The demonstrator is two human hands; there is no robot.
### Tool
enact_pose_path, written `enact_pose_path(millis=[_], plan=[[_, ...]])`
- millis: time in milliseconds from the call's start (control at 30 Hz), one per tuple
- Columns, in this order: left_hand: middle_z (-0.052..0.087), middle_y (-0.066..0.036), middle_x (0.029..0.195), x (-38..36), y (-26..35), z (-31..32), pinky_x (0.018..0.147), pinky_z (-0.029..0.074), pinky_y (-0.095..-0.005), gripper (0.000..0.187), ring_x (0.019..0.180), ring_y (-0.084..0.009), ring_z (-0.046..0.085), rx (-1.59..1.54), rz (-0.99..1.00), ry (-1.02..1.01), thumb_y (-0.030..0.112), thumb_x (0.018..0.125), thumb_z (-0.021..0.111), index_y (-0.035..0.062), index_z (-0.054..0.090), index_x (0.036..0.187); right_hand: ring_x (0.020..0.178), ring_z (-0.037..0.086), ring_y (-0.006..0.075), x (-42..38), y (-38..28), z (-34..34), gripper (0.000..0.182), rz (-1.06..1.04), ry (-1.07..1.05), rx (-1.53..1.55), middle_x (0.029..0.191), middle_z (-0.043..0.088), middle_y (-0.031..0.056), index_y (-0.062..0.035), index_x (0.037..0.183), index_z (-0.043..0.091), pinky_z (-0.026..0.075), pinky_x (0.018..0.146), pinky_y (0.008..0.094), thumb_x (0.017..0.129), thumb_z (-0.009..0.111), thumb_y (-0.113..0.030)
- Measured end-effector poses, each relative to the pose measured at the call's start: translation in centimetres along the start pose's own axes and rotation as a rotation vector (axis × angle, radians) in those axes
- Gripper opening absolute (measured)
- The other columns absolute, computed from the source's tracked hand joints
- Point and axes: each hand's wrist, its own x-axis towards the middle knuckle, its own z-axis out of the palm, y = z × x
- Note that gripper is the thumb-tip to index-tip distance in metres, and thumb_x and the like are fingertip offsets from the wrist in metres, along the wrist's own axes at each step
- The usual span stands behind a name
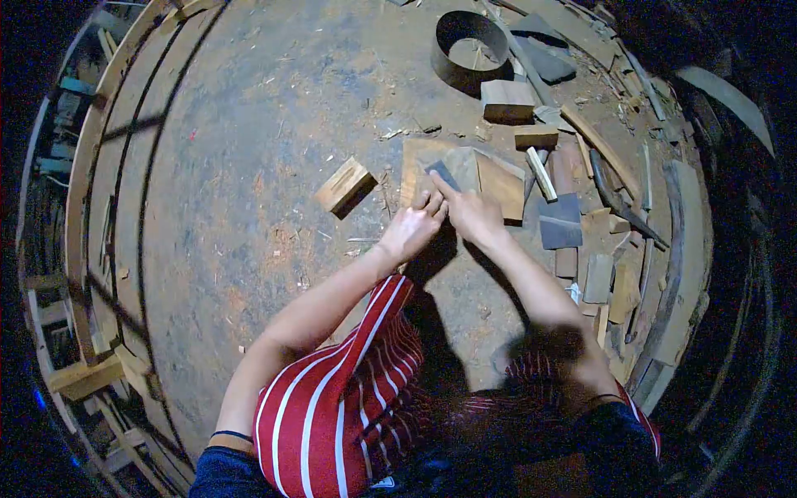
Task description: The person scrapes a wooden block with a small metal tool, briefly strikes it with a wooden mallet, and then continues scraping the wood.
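My left hand (415, 228) and my right hand (475, 216) meet over the near part of a flat wooden board (419, 158). A paler, pointed patch (466, 166) shows on the board's middle. Under the outstretched index finger of my right hand lies a small dark grey piece of sandpaper (442, 173), which the hand presses against the wood. The fingers of my left hand are curled in beside the right one at the board's near edge; what they grip is hidden. A rectangular wooden block (345, 186) sits to the left of the board.
On the right lie a dark sandpaper sheet (560, 222), a thin wooden stick (541, 174), a dark-handled tool (618, 199) and several wood offcuts (598, 278). Farther back are a round metal ring (448, 66) and a wood block (507, 101). A wooden rail (91, 158) borders the left side.
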Motion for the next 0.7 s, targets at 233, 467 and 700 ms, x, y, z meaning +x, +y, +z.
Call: enact_pose_path(millis=[233,467,700], plan=[[0.055,-0.011,0.115,0.2,-0.6,0.5,0.075,0.056,-0.0384,0.029,0.107,-0.0311,0.056,0.021,0.019,-0.191,0.007,0.076,0.052,0.0027,0.058,0.104,0.082,0.065,0.0360,5.4,-2.0,-0.7,0.056,0.008,0.031,0.029,0.091,0.064,0.0216,-0.0317,0.139,0.033,0.052,0.068,0.0484,0.086,0.047,-0.023],[0.055,-0.012,0.113,0.0,-0.3,1.0,0.071,0.056,-0.0389,0.032,0.105,-0.0309,0.057,0.016,0.029,-0.045,0.008,0.076,0.051,0.0029,0.057,0.108,0.077,0.066,0.0338,-1.3,-0.3,-0.2,0.058,-0.049,0.028,-0.046,0.079,0.066,0.0175,-0.0284,0.137,0.038,0.053,0.064,0.0448,0.082,0.056,-0.022],[0.055,-0.010,0.116,0.0,-0.7,0.4,0.067,0.057,-0.0384,0.034,0.093,-0.0295,0.063,0.046,0.064,-0.130,0.009,0.075,0.053,0.0056,0.058,0.108,0.078,0.065,0.0376,3.4,-0.7,1.0,0.053,-0.138,0.117,0.150,0.083,0.065,0.0222,-0.0295,0.137,0.038,0.051,0.066,0.0497,0.086,0.043,-0.018]])
